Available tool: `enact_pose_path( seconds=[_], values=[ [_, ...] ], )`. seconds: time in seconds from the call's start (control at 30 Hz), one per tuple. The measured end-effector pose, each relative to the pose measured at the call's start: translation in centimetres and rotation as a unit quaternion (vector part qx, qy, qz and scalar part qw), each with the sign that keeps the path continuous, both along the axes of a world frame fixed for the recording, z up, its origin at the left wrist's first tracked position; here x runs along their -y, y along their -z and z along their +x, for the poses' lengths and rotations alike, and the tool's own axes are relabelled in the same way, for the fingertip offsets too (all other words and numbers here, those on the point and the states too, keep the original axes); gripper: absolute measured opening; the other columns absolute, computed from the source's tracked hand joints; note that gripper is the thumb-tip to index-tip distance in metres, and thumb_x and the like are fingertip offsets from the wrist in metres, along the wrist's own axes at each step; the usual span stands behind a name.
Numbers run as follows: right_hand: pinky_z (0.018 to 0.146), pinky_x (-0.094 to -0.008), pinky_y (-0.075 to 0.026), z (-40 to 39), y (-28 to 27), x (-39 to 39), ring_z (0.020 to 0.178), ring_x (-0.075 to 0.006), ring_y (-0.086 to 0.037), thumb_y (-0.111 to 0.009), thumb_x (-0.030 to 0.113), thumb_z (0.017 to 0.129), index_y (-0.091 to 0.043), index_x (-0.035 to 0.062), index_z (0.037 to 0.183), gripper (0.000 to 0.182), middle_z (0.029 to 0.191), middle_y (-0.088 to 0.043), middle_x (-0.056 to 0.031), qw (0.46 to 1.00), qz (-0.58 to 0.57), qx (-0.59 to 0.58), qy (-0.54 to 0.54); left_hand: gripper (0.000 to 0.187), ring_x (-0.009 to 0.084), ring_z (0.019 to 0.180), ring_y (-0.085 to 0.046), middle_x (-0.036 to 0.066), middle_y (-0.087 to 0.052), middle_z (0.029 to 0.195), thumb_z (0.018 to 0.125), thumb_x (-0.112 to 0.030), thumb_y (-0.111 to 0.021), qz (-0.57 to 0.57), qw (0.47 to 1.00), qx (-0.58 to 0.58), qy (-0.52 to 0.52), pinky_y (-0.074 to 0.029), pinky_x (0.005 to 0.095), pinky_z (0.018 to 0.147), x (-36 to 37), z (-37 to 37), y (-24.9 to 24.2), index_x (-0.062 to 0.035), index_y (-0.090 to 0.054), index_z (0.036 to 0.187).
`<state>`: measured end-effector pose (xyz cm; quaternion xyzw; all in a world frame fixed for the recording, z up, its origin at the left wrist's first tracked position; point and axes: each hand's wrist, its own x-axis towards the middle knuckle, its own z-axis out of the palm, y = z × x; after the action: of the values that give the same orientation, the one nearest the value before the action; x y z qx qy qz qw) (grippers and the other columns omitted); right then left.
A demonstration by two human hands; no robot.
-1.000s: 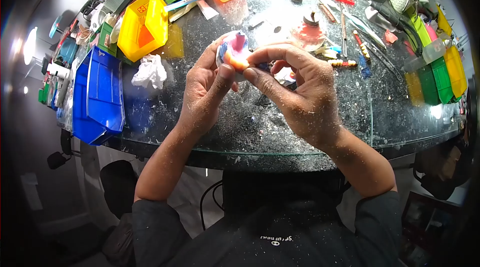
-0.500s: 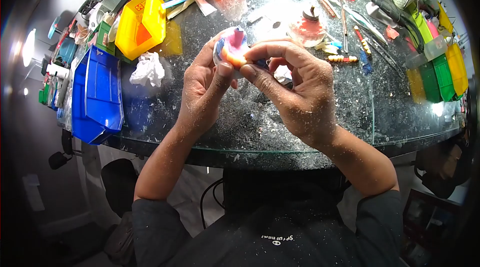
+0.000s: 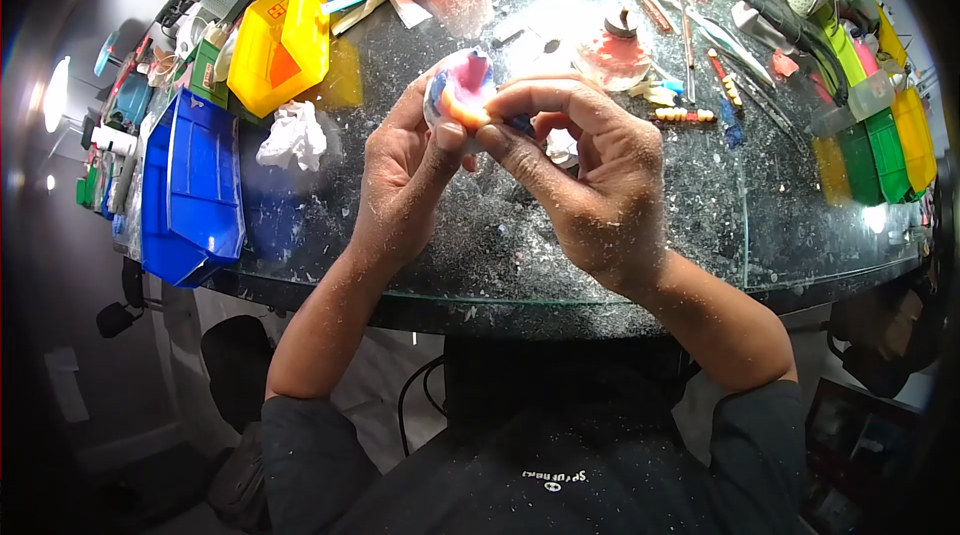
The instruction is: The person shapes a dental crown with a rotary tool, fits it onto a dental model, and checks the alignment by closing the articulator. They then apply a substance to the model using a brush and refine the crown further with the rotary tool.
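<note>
A brace against the near edge of the tabletop point(image 3: 290, 235) would likely steady such fine handwork. The left hand point(image 3: 405, 155) holds the model point(image 3: 462, 97) above the tabletop's middle, thumb in front and fingers behind; a firm cradle there should stop it twisting. The right hand point(image 3: 600, 175) is pinched narrow, thumb and forefinger at the model's orange edge; whether a separate bit sits between them cannot be told. Light, even fingertip pressure seems best.

The tabletop is dark, glossy and speckled with pale grit. By its left edge stands a smooth blue bin point(image 3: 195, 195) and, farther back, a yellow bin point(image 3: 285, 40), both apparently moulded plastic. Beyond the right hand sits a rounded jar point(image 3: 612, 57) with pink contents. Crumpled white paper point(image 3: 292, 137) lies beside the blue bin. The model is curved, in pink, blue and orange. Smallest is a knobbly strip point(image 3: 685, 116) of tooth-like beads, toward the right edge from the jar.
</note>
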<state>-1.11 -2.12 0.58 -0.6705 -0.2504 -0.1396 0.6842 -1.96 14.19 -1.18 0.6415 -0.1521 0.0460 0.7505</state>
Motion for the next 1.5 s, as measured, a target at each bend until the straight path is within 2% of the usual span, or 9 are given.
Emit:
enact_pose_path(
  seconds=[0.17, 0.27, 0.37, 0.47, 0.5, 1.17, 1.27, 1.37, 1.5],
  values=[
    [0.067, -0.0274, -0.047, 0.0, 0.2, 0.1, 0.078, -0.0153, -0.059, -0.074, 0.007, 0.078, -0.068, 0.0045, 0.095, 0.018, 0.093, -0.067, -0.0080, 1.000, 0.005, 0.000, -0.010, 0.065, 0.0074, 0.091, -0.054, 0.007, -0.058, 0.117, 0.093, -0.042, -0.058, -0.009, 1.000, 0.002, -0.015, -0.045, 0.0222, 0.074, 0.2, 0.0, -0.1, 0.0024, -0.041, 0.137],
    [0.069, -0.0277, -0.048, -0.2, 0.2, 0.3, 0.082, -0.0151, -0.060, -0.076, 0.008, 0.077, -0.065, 0.0046, 0.106, 0.031, 0.097, -0.067, -0.0081, 0.999, 0.002, -0.042, -0.025, 0.063, 0.0079, 0.089, -0.056, 0.007, -0.061, 0.111, 0.095, -0.043, -0.053, 0.000, 1.000, -0.011, -0.010, -0.045, 0.0228, 0.074, 0.4, -0.2, -0.4, 0.0031, -0.041, 0.137],
    [0.074, -0.0276, -0.049, 0.2, 0.8, 0.3, 0.089, -0.0146, -0.060, -0.078, 0.008, 0.076, -0.060, 0.0047, 0.117, 0.045, 0.103, -0.065, -0.0084, 0.999, 0.033, 0.020, -0.020, 0.056, 0.0089, 0.086, -0.057, 0.007, -0.063, 0.105, 0.098, -0.044, -0.047, -0.006, 1.000, 0.011, -0.014, -0.045, 0.0244, 0.073, 0.4, -0.2, -0.4, 0.0023, -0.047, 0.130],
    [0.078, -0.0274, -0.049, 0.1, 0.6, 0.7, 0.094, -0.0144, -0.059, -0.078, 0.006, 0.076, -0.056, 0.0042, 0.123, 0.052, 0.106, -0.063, -0.0089, 1.000, 0.023, 0.007, -0.021, 0.049, 0.0101, 0.085, -0.058, 0.008, -0.063, 0.104, 0.099, -0.044, -0.043, -0.096, 0.994, -0.050, -0.013, -0.046, 0.0265, 0.072, 0.2, 0.0, -0.3, 0.0003, -0.052, 0.120],
    [0.078, -0.0269, -0.049, 0.0, 0.4, 0.8, 0.096, -0.0138, -0.058, -0.077, 0.006, 0.076, -0.057, 0.0033, 0.121, 0.049, 0.106, -0.062, -0.0090, 0.999, 0.024, -0.001, -0.022, 0.045, 0.0112, 0.083, -0.058, 0.008, -0.064, 0.102, 0.100, -0.043, -0.043, -0.113, 0.992, -0.059, -0.008, -0.047, 0.0281, 0.071, 0.0, 0.1, -0.2, -0.0011, -0.054, 0.113],
    [0.076, -0.0261, -0.048, -0.1, 0.6, 1.1, 0.089, -0.0138, -0.060, -0.076, 0.010, 0.078, -0.060, 0.0022, 0.114, 0.040, 0.102, -0.063, -0.0089, 0.999, -0.030, 0.018, 0.006, 0.043, 0.0119, 0.087, -0.061, 0.009, -0.064, 0.103, 0.100, -0.041, -0.044, -0.166, 0.985, -0.055, -0.001, -0.048, 0.0276, 0.071, -0.6, 0.0, -0.2, -0.0018, -0.053, 0.116],
    [0.088, -0.0276, -0.046, -0.5, 0.0, 1.5, 0.103, -0.0147, -0.056, -0.072, -0.001, 0.080, -0.055, -0.0050, 0.118, 0.042, 0.117, -0.060, -0.0122, 0.998, -0.062, -0.015, -0.022, 0.043, 0.0119, 0.088, -0.061, 0.009, -0.064, 0.103, 0.100, -0.041, -0.045, -0.167, 0.984, -0.054, -0.004, -0.048, 0.0274, 0.071, -0.6, 0.0, -0.3, -0.0017, -0.053, 0.116],
    [0.076, -0.0267, -0.048, -0.1, 0.7, 1.1, 0.090, -0.0142, -0.060, -0.076, 0.010, 0.078, -0.060, 0.0018, 0.115, 0.041, 0.103, -0.063, -0.0097, 0.999, -0.032, 0.025, 0.007, 0.043, 0.0116, 0.089, -0.061, 0.009, -0.064, 0.104, 0.099, -0.041, -0.045, -0.167, 0.985, -0.048, 0.001, -0.048, 0.0272, 0.071, -0.8, 0.0, -0.2, -0.0016, -0.053, 0.116],
    [0.090, -0.0280, -0.045, -0.5, 0.1, 1.4, 0.104, -0.0145, -0.056, -0.072, -0.002, 0.080, -0.055, -0.0048, 0.119, 0.042, 0.117, -0.060, -0.0119, 0.998, -0.057, -0.010, -0.022, 0.043, 0.0114, 0.090, -0.061, 0.009, -0.064, 0.105, 0.099, -0.041, -0.045, -0.161, 0.986, -0.044, -0.005, -0.048, 0.0270, 0.072, -0.7, 0.0, -0.3, -0.0019, -0.053, 0.116]
  ],
)
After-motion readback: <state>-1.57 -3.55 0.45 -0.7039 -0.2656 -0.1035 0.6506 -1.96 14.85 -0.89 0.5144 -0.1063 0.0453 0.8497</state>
